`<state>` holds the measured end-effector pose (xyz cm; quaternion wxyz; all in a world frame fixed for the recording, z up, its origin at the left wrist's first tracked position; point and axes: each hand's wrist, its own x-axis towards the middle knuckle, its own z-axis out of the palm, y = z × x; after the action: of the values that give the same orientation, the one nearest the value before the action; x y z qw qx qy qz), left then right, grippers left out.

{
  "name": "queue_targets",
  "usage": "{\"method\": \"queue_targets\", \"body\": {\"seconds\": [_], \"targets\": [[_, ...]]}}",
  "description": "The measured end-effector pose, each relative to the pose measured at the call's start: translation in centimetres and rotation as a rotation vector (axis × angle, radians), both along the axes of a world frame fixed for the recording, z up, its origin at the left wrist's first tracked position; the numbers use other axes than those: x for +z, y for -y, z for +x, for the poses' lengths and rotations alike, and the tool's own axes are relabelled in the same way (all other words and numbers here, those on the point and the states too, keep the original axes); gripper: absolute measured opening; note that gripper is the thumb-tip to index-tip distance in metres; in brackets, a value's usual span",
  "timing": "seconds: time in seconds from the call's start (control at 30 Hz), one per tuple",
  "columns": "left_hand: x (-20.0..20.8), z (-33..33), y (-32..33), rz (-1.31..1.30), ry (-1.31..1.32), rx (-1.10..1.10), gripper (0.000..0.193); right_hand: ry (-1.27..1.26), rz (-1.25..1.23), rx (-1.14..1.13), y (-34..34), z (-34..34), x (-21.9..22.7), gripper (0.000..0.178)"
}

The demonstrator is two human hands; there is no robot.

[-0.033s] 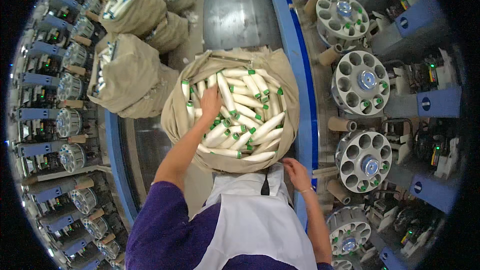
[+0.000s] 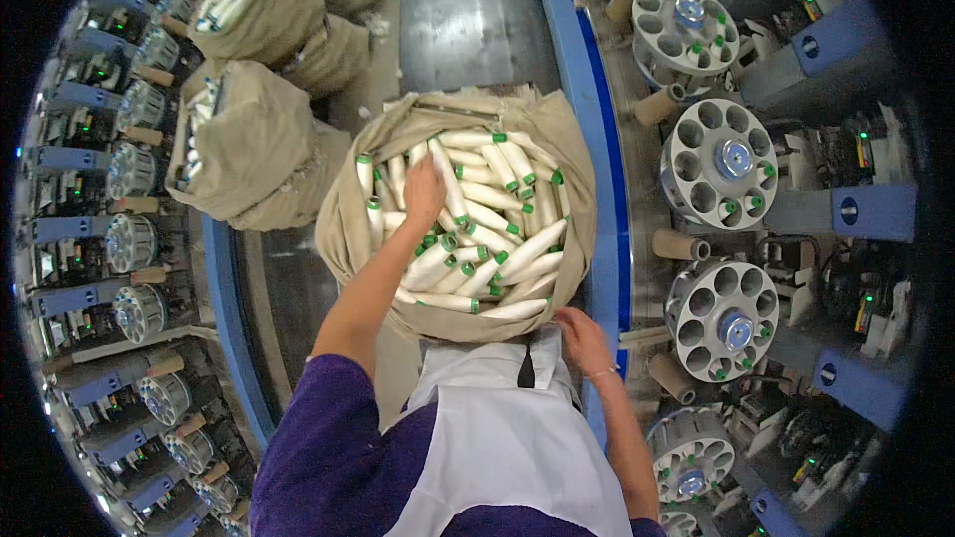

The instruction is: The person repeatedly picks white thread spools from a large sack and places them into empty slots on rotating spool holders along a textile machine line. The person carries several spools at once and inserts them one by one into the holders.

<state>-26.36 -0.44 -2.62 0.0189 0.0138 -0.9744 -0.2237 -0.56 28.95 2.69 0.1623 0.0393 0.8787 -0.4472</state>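
Observation:
A large beige cloth sack [image 2: 343, 229] stands before me, filled with white yarn bobbins [image 2: 487, 197] that have green ends. My left hand [image 2: 425, 191] reaches into the left part of the pile, its fingers closed at a white bobbin [image 2: 418, 152]; the fingertips are partly hidden. By the sack's near right rim is my right hand [image 2: 585, 338], fingers loosely bent and apart, holding nothing that I can see. Its fingertips are at the cloth edge; I cannot tell whether they touch it.
More sacks of bobbins [image 2: 249, 154] stand at the left. Under the big sack runs a metal track [image 2: 477, 20] with a blue rail [image 2: 587, 70] on its right. Machine rows flank both sides, with round bobbin magazines [image 2: 718, 164] and brown paper tubes [image 2: 681, 246].
My left hand has shifted slightly up and right among the bobbins. My right hand has come a little closer to the sack's rim.

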Motion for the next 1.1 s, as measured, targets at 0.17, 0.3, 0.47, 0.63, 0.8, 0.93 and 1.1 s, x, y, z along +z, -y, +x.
{"method": "queue_targets", "body": {"seconds": [0.17,0.3,0.47,0.63,0.8,0.93,1.1], "targets": [[-4.5,-3.9,-4.1,0.018,0.049,0.161,0.060,-0.057,0.146,0.392,7.3,-4.8,0.5,0.034],[-0.8,-4.6,-1.4,0.722,0.213,0.185,0.064,-0.035,0.256,0.615,9.4,-5.4,0.4,0.030],[9.1,-1.2,5.7,0.876,0.454,-0.094,0.016,-0.066,0.280,0.774,9.4,-4.3,-0.8,0.028],[12.8,10.4,7.6,0.030,0.400,-0.556,0.044,0.062,0.228,0.785,10.3,-4.8,-1.4,0.022],[10.9,17.4,9.1,-0.124,0.497,-0.422,0.056,0.229,0.108,0.945,10.1,-7.0,1.1,0.022],[10.6,15.4,9.1,-0.021,0.443,-0.283,0.039,0.315,-0.051,0.914,9.2,-11.6,6.4,0.030],[15.0,10.4,10.1,0.499,0.040,-0.032,0.024,0.199,-0.012,0.996,7.8,-21.4,15.8,0.028]]}}
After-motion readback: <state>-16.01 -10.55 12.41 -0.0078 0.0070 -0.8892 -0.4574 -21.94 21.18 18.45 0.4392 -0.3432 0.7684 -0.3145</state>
